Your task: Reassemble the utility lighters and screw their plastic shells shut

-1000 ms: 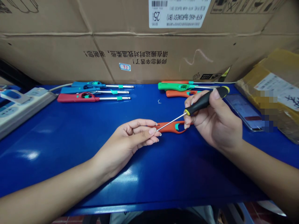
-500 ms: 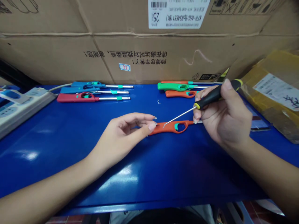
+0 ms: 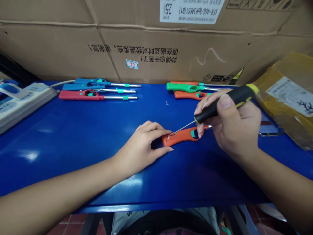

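An orange lighter (image 3: pixel 182 136) with a teal trigger lies on the blue table, its handle end toward the left. Thumb and fingers of my left hand (image 3: pixel 146 142) sit around that end, fingertips touching its edges. My right hand (image 3: pixel 234 124) is wrapped round a black and yellow screwdriver (image 3: pixel 220 104). The screwdriver's tip meets the handle near a slot, where a tiny pale bit shows. Fingertips of my right hand are also close to the lighter's trigger loop; whether they touch it is unclear.
Blue lighters (image 3: pixel 84 85) and a red lighter (image 3: pixel 80 95) lie at the back left, beside a power strip (image 3: pixel 26 101). Green (image 3: pixel 182 87) and orange lighters (image 3: pixel 186 95) lie behind my right hand. A large carton (image 3: pixel 146 36) stands behind; a taped package (image 3: pixel 288 98) is at right.
My left hand has opened wider around the handle end, uncovering it. The screwdriver's tip has shifted left along the handle, and the lighter now tilts up toward the right.
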A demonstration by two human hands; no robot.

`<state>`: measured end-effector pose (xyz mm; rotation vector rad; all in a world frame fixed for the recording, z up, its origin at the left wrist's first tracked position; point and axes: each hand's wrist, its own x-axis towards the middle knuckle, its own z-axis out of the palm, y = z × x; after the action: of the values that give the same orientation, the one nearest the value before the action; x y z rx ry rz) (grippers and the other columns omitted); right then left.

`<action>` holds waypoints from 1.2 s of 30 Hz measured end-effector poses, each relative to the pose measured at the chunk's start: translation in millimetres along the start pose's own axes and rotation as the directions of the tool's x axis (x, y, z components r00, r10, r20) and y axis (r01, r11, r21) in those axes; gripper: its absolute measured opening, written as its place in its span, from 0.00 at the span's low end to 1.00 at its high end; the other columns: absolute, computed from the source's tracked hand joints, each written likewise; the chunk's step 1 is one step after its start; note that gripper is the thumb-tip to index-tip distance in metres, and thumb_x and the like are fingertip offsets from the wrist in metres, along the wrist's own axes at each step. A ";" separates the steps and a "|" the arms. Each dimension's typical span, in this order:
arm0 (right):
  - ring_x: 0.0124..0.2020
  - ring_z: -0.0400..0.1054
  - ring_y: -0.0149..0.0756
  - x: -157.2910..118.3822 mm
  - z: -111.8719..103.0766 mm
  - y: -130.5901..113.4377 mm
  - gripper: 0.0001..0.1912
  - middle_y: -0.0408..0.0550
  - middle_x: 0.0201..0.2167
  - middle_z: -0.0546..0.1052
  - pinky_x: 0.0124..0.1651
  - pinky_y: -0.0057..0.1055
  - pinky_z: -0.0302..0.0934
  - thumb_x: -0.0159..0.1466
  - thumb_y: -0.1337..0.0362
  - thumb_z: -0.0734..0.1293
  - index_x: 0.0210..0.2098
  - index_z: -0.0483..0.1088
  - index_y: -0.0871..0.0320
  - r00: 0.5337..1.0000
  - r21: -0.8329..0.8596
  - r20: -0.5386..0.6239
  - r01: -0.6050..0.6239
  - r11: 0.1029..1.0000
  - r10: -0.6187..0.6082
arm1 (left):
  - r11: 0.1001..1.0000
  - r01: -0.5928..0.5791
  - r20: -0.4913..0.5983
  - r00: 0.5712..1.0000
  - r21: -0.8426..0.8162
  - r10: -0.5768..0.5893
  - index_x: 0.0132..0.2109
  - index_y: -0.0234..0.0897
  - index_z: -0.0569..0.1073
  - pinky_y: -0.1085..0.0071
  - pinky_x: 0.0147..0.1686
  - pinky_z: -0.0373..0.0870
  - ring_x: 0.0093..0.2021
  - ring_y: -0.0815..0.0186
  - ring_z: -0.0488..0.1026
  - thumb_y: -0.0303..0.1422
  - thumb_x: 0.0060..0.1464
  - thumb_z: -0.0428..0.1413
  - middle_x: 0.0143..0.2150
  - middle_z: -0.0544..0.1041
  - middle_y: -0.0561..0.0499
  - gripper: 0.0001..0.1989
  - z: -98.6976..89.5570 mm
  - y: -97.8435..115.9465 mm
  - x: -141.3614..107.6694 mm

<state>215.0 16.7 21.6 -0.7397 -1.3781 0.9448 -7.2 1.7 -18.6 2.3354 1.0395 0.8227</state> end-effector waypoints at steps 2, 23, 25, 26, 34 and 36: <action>0.17 0.69 0.27 -3.4 1.9 -0.3 0.12 0.42 0.30 0.77 0.17 0.27 0.66 0.69 0.56 0.69 0.33 0.74 0.58 0.999 -0.006 0.040 -0.014 1.000 0.014 | 1.000 -0.002 0.019 1.000 0.007 0.002 0.54 0.36 0.79 0.59 0.50 0.71 0.46 0.60 0.74 0.37 0.57 0.67 0.46 0.80 0.47 0.19 1.6 1.5 -0.9; 0.21 0.70 0.28 -11.2 -0.3 2.8 0.08 0.45 0.32 0.76 0.21 0.28 0.67 0.70 0.61 0.67 0.34 0.73 0.56 0.985 -0.023 0.175 0.019 1.000 -0.015 | 0.998 0.011 0.057 0.998 0.056 -0.014 0.54 0.41 0.78 0.59 0.48 0.67 0.47 0.58 0.72 0.40 0.57 0.67 0.46 0.79 0.48 0.20 0.7 -0.3 -1.8; 0.22 0.70 0.28 -11.5 -0.8 3.8 0.08 0.45 0.32 0.76 0.21 0.29 0.67 0.70 0.61 0.67 0.35 0.72 0.56 0.981 -0.048 0.192 0.040 0.998 -0.031 | 0.998 0.011 0.061 0.998 0.062 -0.015 0.54 0.41 0.78 0.60 0.48 0.67 0.47 0.58 0.72 0.41 0.57 0.66 0.46 0.79 0.48 0.19 0.5 0.4 -1.5; 0.22 0.69 0.29 -11.5 -1.0 4.2 0.08 0.45 0.33 0.76 0.21 0.30 0.66 0.70 0.61 0.67 0.35 0.72 0.55 0.979 -0.061 0.201 0.056 0.997 -0.043 | 0.998 0.010 0.061 0.998 0.064 -0.014 0.54 0.41 0.78 0.60 0.48 0.67 0.47 0.58 0.72 0.41 0.57 0.66 0.46 0.79 0.48 0.19 0.4 0.6 -1.5; 0.20 0.66 0.31 -9.7 1.2 -3.1 0.09 0.45 0.30 0.75 0.21 0.34 0.64 0.70 0.57 0.66 0.34 0.72 0.51 0.974 -0.180 0.221 0.088 0.980 -0.047 | 0.997 0.004 0.058 0.998 0.074 -0.008 0.53 0.40 0.78 0.60 0.47 0.67 0.47 0.58 0.72 0.40 0.57 0.67 0.46 0.79 0.48 0.18 0.0 1.1 -2.8; 0.20 0.65 0.32 -8.5 3.2 -6.1 0.09 0.45 0.28 0.75 0.21 0.35 0.63 0.69 0.56 0.68 0.34 0.73 0.51 0.976 -0.202 0.213 0.092 0.975 -0.048 | 0.998 -0.004 0.054 0.999 0.069 0.001 0.53 0.40 0.78 0.60 0.47 0.67 0.47 0.58 0.72 0.40 0.57 0.67 0.45 0.79 0.48 0.19 -0.2 0.9 -2.6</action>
<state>212.9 6.0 23.3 -0.7614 -1.6970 0.8455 -8.2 -0.9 -18.8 2.4030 1.0579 0.7308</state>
